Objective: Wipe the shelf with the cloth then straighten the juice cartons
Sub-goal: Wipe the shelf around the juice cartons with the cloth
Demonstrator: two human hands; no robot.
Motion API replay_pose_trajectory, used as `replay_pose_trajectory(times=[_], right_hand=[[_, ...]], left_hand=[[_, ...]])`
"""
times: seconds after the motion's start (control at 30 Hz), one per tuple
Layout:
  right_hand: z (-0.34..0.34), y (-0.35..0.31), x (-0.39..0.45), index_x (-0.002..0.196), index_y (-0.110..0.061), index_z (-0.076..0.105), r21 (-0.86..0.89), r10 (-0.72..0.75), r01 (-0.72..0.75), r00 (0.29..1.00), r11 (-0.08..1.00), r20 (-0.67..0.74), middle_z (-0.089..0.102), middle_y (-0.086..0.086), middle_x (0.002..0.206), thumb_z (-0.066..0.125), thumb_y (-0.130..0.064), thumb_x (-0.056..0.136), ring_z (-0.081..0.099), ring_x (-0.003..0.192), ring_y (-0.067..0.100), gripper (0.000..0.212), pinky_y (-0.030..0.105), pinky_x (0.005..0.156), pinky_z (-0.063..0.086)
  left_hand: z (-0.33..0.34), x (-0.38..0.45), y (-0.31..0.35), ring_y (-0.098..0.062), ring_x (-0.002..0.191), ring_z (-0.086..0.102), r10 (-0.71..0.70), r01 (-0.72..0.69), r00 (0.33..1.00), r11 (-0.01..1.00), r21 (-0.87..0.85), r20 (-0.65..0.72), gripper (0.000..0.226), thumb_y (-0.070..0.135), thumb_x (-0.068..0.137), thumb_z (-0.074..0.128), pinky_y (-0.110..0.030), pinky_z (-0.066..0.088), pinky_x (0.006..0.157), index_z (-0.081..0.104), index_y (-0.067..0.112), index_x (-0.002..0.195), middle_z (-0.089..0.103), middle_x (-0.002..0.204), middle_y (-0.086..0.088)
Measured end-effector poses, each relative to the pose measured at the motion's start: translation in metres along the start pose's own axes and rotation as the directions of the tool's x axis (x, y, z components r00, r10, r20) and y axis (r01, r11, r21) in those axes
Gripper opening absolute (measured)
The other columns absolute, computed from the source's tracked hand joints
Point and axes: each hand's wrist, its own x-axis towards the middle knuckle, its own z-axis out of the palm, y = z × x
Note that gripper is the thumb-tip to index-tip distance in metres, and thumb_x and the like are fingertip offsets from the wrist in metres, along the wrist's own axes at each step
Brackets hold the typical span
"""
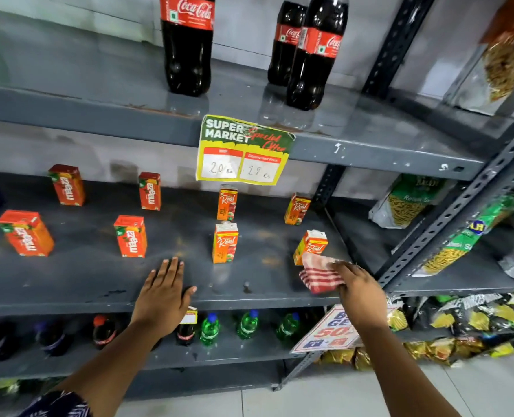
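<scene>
On the grey metal shelf (84,275) stand several small juice cartons in two loose rows, some turned at angles. The red Maaza cartons (131,236) are on the left. The orange Real cartons (225,242) are on the right. The front right Real carton (311,243) leans and is turned. My right hand (359,291) grips a folded red and white checked cloth (319,275) just in front of that carton, near the shelf's right end. My left hand (164,293) lies flat on the shelf's front edge, fingers spread, holding nothing.
A yellow price sign (243,150) hangs from the shelf above, where three cola bottles (188,46) stand. Small soda bottles (210,328) fill the shelf below. Snack packets (406,203) sit on the rack to the right, behind a slotted upright post (448,218).
</scene>
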Motion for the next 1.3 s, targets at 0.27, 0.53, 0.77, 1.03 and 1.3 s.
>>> replay_pose_trajectory(times=[0.27,0.53,0.77,1.03,1.3], right_hand=[[0.051,0.002,-0.016,0.116,-0.025,0.065,0.04,0.084,-0.088,0.991,0.995,0.107,0.068,0.004,0.117,0.053,0.014,0.063,0.064,0.103,0.029,0.066,0.037,0.078,0.053],[-0.004,0.036,-0.042,0.101,-0.028,0.071,0.216,0.178,-0.207,0.973,0.954,0.145,0.071,-0.013,0.072,0.064,0.0,0.076,0.066,0.06,0.002,0.039,0.02,0.05,0.052],[-0.067,0.023,0.059,0.1,-0.01,0.057,0.33,0.359,-0.3,0.923,0.895,-0.137,0.065,0.011,0.078,0.059,-0.013,0.088,0.064,0.067,0.033,0.012,0.039,0.059,0.054],[0.002,0.012,0.192,0.098,-0.012,0.067,0.017,0.237,-0.249,0.94,0.968,0.245,0.069,0.015,0.1,0.042,-0.055,0.09,0.065,0.097,0.032,0.05,0.029,0.066,0.047],[0.043,0.028,0.199,0.135,-0.017,0.053,0.267,0.1,-0.191,0.942,0.945,0.321,0.06,0.012,0.128,0.056,-0.023,0.094,0.059,0.107,0.03,0.041,0.031,0.087,0.043]], left_hand=[[0.004,0.0,-0.003,-0.029,0.141,0.024,-0.002,0.002,1.0,0.999,0.053,-0.006,0.087,0.061,0.089,-0.004,-0.043,0.018,0.112,0.03,0.002,0.143,0.029,0.152,-0.014],[0.0,-0.001,0.0,-0.033,0.135,0.036,0.005,-0.005,1.0,0.998,0.068,0.001,0.081,0.055,0.093,0.004,-0.047,0.028,0.107,0.04,-0.002,0.137,0.04,0.145,-0.018],[-0.001,-0.001,0.001,-0.035,0.13,0.044,0.009,-0.007,1.0,0.997,0.071,-0.024,0.081,0.054,0.094,0.006,-0.049,0.034,0.104,0.047,-0.004,0.132,0.048,0.14,-0.02],[0.004,0.0,-0.003,-0.033,0.127,0.046,-0.001,0.003,1.0,0.996,0.087,-0.021,0.08,0.056,0.093,0.011,-0.04,0.019,0.106,0.048,-0.005,0.131,0.048,0.139,-0.019],[0.002,0.024,0.0,-0.026,0.139,0.026,-0.061,0.063,0.991,0.998,0.013,-0.115,0.076,0.054,0.094,0.01,-0.039,0.017,0.113,0.034,-0.001,0.141,0.035,0.149,-0.015]])
